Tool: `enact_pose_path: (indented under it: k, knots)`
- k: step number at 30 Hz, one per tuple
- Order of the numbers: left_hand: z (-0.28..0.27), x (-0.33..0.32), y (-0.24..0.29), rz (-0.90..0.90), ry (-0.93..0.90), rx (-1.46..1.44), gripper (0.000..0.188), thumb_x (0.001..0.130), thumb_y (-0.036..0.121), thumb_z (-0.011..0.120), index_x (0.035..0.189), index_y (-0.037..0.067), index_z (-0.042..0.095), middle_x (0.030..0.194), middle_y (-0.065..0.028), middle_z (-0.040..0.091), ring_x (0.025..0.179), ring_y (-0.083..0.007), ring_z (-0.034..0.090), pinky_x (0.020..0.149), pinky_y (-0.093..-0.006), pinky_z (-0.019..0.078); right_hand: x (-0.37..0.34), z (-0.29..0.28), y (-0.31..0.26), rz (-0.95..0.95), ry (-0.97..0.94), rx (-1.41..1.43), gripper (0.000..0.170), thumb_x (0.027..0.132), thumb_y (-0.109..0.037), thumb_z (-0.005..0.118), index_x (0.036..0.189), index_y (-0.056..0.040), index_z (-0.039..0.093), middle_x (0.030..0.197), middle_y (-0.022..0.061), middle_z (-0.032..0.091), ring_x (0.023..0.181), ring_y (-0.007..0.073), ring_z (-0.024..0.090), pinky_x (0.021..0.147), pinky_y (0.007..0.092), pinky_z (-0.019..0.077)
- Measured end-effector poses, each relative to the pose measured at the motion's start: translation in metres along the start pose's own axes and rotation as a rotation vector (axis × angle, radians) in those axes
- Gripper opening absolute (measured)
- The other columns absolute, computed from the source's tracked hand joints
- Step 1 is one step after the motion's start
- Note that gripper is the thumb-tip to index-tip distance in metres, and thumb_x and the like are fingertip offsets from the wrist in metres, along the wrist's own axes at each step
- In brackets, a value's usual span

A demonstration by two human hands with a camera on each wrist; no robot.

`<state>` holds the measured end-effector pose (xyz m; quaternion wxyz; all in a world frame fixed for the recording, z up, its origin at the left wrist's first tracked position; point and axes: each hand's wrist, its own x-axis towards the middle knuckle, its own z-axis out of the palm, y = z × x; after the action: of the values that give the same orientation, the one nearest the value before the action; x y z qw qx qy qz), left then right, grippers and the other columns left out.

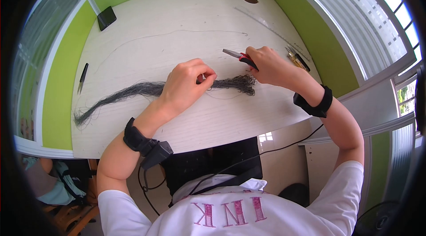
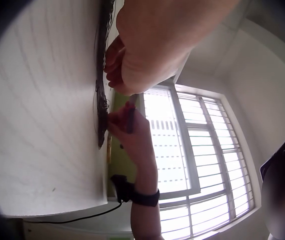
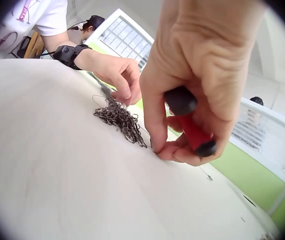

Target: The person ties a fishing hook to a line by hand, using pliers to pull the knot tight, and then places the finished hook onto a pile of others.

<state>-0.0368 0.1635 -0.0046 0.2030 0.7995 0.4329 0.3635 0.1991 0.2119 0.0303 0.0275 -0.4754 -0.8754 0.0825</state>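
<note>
A long bundle of dark fishing lines lies across the table, its right end a tangled cluster of small hooks. My left hand is over the bundle near the hooks, fingers curled with thumb and forefinger meeting at the strands. My right hand grips pliers with red and black handles in its palm, their metal jaws pointing left. In the right wrist view, the thumb and fingertips of that hand come together close over the table, beside the hook cluster.
Behind the bundle stretches a single line with a hook at its end. Small pointed tweezers lie at left, a black box-like object at back left. A clear ruler and several tools lie at right. Green partitions border the table.
</note>
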Motion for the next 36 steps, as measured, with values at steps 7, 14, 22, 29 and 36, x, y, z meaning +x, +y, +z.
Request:
enact_pose_path:
  k: [7, 14, 22, 29, 36]
  knots:
    - [-0.002, 0.001, 0.004, 0.009, 0.046, -0.043, 0.008, 0.083, 0.007, 0.068, 0.085, 0.0, 0.069, 0.081, -0.0068, 0.065, 0.057, -0.0123, 0.056, 0.05, -0.0244, 0.0448, -0.016, -0.031, -0.009, 0.063, 0.037, 0.312, 0.017, 0.073, -0.001, 0.062, 0.088, 0.0034, 0.057, 0.07, 0.0172, 0.06, 0.062, 0.0302, 0.059, 0.06, 0.0393, 0.0469]
    - [-0.003, -0.002, 0.004, 0.029, -0.099, -0.054, 0.02, 0.08, 0.013, 0.073, 0.094, 0.0, 0.067, 0.091, -0.0068, 0.065, 0.071, -0.0151, 0.058, 0.062, -0.0273, 0.0485, -0.073, -0.058, -0.023, 0.152, 0.311, 0.657, 0.016, 0.073, -0.003, 0.064, 0.083, -0.0003, 0.051, 0.071, 0.008, 0.061, 0.064, 0.0146, 0.055, 0.061, 0.0305, 0.044]
    - [0.0, -0.003, -0.004, -0.014, -0.167, -0.119, 0.02, 0.077, 0.007, 0.074, 0.094, -0.001, 0.067, 0.095, -0.0062, 0.064, 0.072, -0.0145, 0.06, 0.068, -0.0262, 0.0515, -0.185, -0.08, -0.014, 0.383, 0.965, 0.687, 0.021, 0.073, -0.002, 0.063, 0.089, -0.0009, 0.05, 0.081, 0.0075, 0.054, 0.08, 0.0155, 0.051, 0.073, 0.0268, 0.0385]
    - [0.001, -0.001, 0.001, -0.017, -0.116, -0.084, 0.014, 0.078, 0.006, 0.073, 0.089, -0.001, 0.068, 0.095, -0.0061, 0.065, 0.076, -0.0145, 0.061, 0.07, -0.026, 0.0518, -0.287, -0.098, 0.006, 0.258, 1.643, 0.078, 0.012, 0.079, 0.003, 0.056, 0.091, 0.0021, 0.054, 0.088, 0.0089, 0.052, 0.088, 0.0234, 0.051, 0.094, 0.0372, 0.0379]
    - [-0.007, -0.007, 0.06, 0.202, -0.016, -0.295, 0.035, 0.079, 0.011, 0.074, 0.111, 0.003, 0.063, 0.115, -0.0105, 0.063, 0.108, -0.0241, 0.059, 0.097, -0.0354, 0.0447, -0.287, -0.096, 0.008, -0.468, 1.418, 1.053, 0.019, 0.068, 0.005, 0.047, 0.086, -0.003, 0.045, 0.093, 0.0096, 0.049, 0.087, 0.0196, 0.043, 0.085, 0.0337, 0.0355]
